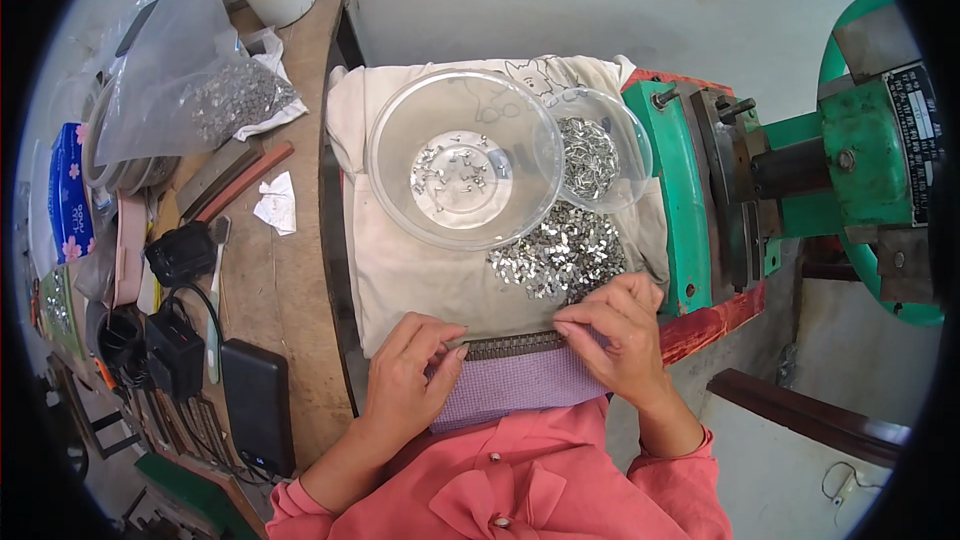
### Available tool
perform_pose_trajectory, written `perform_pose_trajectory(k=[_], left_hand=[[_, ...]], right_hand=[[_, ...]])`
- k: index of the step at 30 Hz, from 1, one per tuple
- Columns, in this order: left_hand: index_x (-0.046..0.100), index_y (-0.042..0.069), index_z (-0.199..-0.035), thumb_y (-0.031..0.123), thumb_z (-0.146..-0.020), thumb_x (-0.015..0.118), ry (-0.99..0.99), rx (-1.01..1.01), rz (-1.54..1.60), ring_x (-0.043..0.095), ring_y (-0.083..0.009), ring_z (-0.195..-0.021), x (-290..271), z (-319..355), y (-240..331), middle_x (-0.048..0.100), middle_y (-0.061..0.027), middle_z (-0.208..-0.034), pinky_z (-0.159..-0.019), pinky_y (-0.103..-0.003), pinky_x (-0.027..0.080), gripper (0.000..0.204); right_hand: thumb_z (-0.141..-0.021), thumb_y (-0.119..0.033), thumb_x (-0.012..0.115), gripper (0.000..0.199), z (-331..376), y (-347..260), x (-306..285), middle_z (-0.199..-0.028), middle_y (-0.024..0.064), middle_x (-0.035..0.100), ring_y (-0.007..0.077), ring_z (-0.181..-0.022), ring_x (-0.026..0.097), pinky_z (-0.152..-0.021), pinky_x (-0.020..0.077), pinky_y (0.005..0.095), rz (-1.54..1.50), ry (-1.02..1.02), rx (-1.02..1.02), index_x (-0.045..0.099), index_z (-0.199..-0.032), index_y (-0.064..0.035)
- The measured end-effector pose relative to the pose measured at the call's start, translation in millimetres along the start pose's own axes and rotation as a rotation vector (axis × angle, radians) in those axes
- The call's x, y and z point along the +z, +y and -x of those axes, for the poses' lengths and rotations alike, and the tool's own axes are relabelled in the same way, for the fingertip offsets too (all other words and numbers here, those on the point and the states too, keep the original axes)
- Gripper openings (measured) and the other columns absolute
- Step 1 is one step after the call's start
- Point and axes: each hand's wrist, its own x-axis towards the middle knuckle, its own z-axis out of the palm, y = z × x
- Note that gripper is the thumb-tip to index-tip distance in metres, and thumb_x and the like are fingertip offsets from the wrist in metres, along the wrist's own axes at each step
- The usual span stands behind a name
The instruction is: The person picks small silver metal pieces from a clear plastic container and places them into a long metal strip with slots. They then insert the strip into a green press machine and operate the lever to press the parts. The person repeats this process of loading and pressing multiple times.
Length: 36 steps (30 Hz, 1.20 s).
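Metal bits (pixel 235 105) sit in a clear bag (pixel 165 60) by the far end of the wooden table (pixel 300 285), over on the left, their shapes blurred by plastic. Across to the cloth-covered table (pixel 385 280): at its near left corner, the left hand (pixel 405 365), thumb and forefinger curled close at one end of a dark toothed strip (pixel 515 345); whether they actually pinch it, I cannot tell. That strip runs left to right along the table's near edge, right end tipped slightly away from the body, a purple cloth (pixel 510 385) on its near side. Toward the far edge, a big clear bowl (pixel 395 190) with scattered pieces (pixel 462 172), then a smaller bowl (pixel 632 170), well filled; rims overlap, and which is on top is hard to call.

And the key relation: a loose pile (pixel 560 252) of shiny parts, straight out past the strip's right half, just beside the right hand (pixel 620 335), farther from the left. Right thumb and forefinger come close together at the strip's other end; anything between them is too small to make out. Fingers hide both strip ends, knuckles mask the pile's near right border. Far right, a green machine (pixel 690 210) runs off into the dark rim.
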Motion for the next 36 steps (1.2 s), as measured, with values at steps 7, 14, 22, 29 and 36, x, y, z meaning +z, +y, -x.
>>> perform_pose_trajectory(k=[7, 14, 22, 29, 36], left_hand=[[0.068, 0.001, -0.106, 0.001, -0.086, 0.071, 0.017, -0.003, -0.013, 0.066, -0.0193, -0.075, 0, 0, 3, 0.062, -0.0112, -0.100, -0.064, -0.030, 0.054, 0.021], [0.068, 0.001, -0.108, 0.000, -0.085, 0.071, 0.032, -0.005, -0.009, 0.064, -0.0185, -0.075, 4, 1, -1, 0.061, -0.0117, -0.100, -0.065, -0.029, 0.054, 0.023], [0.066, 0.000, -0.107, -0.004, -0.085, 0.068, 0.070, -0.020, 0.013, 0.061, -0.0154, -0.082, 2, 7, 5, 0.058, -0.0121, -0.106, -0.070, -0.026, 0.051, 0.022], [0.066, -0.001, -0.103, -0.003, -0.086, 0.068, 0.070, -0.040, 0.017, 0.061, -0.0160, -0.084, 1, 7, 7, 0.059, -0.0126, -0.107, -0.071, -0.026, 0.052, 0.017], [0.066, -0.001, -0.099, -0.002, -0.086, 0.069, 0.103, 0.015, -0.013, 0.064, -0.0170, -0.077, 7, 6, 4, 0.061, -0.0120, -0.102, -0.068, -0.028, 0.053, 0.014]], right_hand=[[-0.074, -0.001, 0.080, 0.017, 49, 13, -19, -0.078, 0.0039, 0.062, 0.0215, -0.072, 0.056, -0.065, 0.0419, 0.0330, -0.131, 0.239, 0.223, 0.075, -0.089, -0.0067], [-0.071, -0.002, 0.080, 0.030, 110, 38, -23, -0.102, 0.0101, 0.062, 0.0262, -0.094, 0.058, -0.084, 0.0472, 0.0357, 0.091, 0.288, 0.405, 0.074, -0.100, -0.0043], [-0.071, -0.004, 0.081, 0.042, 110, 67, -44, -0.116, 0.0141, 0.057, 0.0302, -0.109, 0.056, -0.095, 0.0453, 0.0380, -0.043, 0.134, 0.524, 0.070, -0.112, -0.0041], [-0.072, -0.004, 0.081, 0.042, 104, 66, -55, -0.114, 0.0130, 0.053, 0.0297, -0.106, 0.056, -0.091, 0.0460, 0.0366, -0.055, 0.098, 0.667, 0.067, -0.112, -0.0040], [-0.074, -0.012, 0.083, 0.043, 103, 68, -62, -0.115, 0.0143, 0.055, 0.0324, -0.108, 0.055, -0.089, 0.0471, 0.0397, 0.086, 0.093, 0.506, 0.066, -0.113, -0.0054]])
